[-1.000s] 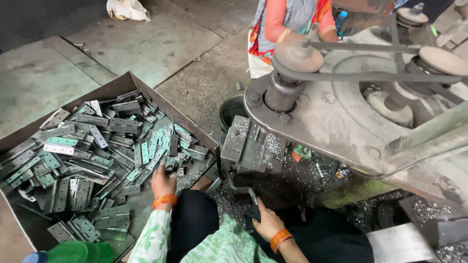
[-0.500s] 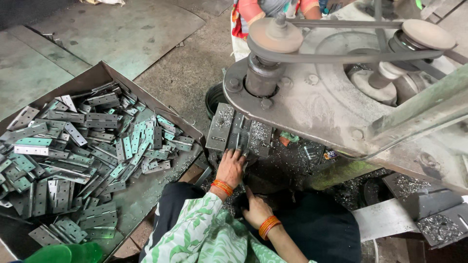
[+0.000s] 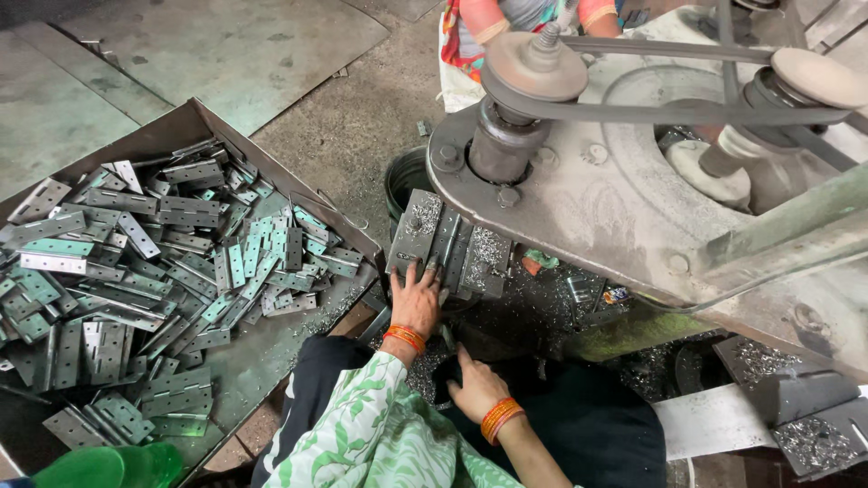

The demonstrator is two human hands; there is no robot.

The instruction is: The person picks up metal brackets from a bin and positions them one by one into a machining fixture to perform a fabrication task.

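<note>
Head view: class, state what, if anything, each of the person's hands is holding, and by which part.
Nothing is clearly held. The left hand lies palm-down with its fingers on the near edge of the machine's grey metal block. The right hand rests low by the lap; any grip there cannot be told.

Both hands are bare. The left hand [image 3: 418, 303] has orange and red bangles at the wrist, below a white sleeve printed with green leaves. The right hand [image 3: 476, 389] wears matching orange bangles. Dark trousers cover the legs.
</note>
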